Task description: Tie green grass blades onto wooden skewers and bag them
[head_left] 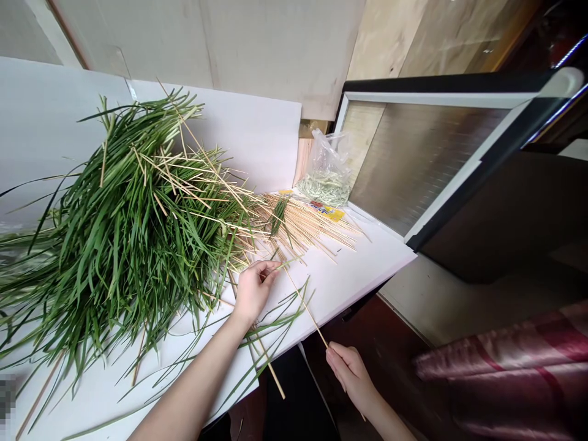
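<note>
The left hand (253,291) pinches the top of a long wooden stick (301,300) and a thin green grass blade (290,262), with its fingers close together. The right hand (350,375) holds the low end of the stick in narrow fingers. Holding both ends keeps the stick steady. A big pile of green grass (124,226) and more sticks (307,223) lie on the white tabletop (349,275).

grass pile (124,208) across the counter (349,275)

Green grass blades (124,208); pale wooden skewers (307,226); pink-striped cloth (500,361).
</note>
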A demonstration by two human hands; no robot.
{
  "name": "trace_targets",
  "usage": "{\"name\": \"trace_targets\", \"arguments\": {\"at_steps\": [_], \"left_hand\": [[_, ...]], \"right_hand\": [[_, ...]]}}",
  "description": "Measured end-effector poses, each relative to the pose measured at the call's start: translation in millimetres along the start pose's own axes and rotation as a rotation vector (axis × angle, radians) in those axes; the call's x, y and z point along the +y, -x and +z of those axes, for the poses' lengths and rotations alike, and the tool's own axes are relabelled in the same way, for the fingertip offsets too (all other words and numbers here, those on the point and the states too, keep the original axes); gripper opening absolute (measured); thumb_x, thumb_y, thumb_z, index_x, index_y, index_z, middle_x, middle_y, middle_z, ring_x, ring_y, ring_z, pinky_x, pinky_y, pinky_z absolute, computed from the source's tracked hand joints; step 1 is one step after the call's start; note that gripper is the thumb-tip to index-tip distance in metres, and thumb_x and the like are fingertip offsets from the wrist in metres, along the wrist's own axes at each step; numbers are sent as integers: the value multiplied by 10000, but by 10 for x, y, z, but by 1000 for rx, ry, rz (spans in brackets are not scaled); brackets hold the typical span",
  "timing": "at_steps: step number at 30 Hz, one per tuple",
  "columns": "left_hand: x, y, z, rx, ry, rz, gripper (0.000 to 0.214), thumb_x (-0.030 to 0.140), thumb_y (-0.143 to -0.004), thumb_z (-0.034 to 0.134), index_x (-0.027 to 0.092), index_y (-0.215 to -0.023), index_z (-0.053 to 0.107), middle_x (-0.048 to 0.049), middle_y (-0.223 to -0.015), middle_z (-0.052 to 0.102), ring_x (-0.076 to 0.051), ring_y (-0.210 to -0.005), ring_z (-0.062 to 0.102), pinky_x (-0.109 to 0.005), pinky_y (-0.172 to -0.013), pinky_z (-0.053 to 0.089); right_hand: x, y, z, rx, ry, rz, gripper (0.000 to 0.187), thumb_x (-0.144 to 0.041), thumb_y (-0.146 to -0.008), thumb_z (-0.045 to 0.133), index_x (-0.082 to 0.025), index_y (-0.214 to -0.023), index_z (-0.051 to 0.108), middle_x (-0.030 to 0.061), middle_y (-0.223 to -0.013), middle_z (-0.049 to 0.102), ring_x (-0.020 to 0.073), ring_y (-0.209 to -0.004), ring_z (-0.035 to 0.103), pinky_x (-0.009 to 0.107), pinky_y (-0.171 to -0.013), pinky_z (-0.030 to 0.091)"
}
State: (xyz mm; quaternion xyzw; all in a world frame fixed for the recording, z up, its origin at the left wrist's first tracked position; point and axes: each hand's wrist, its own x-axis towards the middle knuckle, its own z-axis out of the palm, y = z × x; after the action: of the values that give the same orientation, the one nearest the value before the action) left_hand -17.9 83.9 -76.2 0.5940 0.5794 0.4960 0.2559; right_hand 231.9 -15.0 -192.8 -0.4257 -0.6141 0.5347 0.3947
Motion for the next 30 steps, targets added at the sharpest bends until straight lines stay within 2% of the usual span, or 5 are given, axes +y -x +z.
{"name": "trace_targets", "arguments": {"at_steps": [9,15,30], "left_hand": [[-18,-3,3,-7,10,-14,221,293,-812,648,165,-950,764,-66,-894,760,-168,-650,581,-286,-645,451],[-15,1,-2,-2,-13,4,202,286,-823,638,181,-944,761,-54,-859,751,-182,-687,619,-288,-661,461],[6,11,2,-15,-60,40,157,234,-845,627,186,-933,748,-60,-947,760,-189,-735,641,-300,-702,480]], "right_hand": [[-49,-11,-5,-3,-4,6,561,-612,-1018,452,-248,-637,258,-81,-565,236,102,-445,207,246,-395,178],[-118,-8,-4,-1,2,9,584,-654,-991,465,-249,-621,263,-82,-547,246,102,-438,216,242,-403,238],[-94,-3,-8,-8,-2,-11,549,-588,-1025,459,-250,-635,271,-84,-551,237,94,-418,215,241,-367,139]]}}
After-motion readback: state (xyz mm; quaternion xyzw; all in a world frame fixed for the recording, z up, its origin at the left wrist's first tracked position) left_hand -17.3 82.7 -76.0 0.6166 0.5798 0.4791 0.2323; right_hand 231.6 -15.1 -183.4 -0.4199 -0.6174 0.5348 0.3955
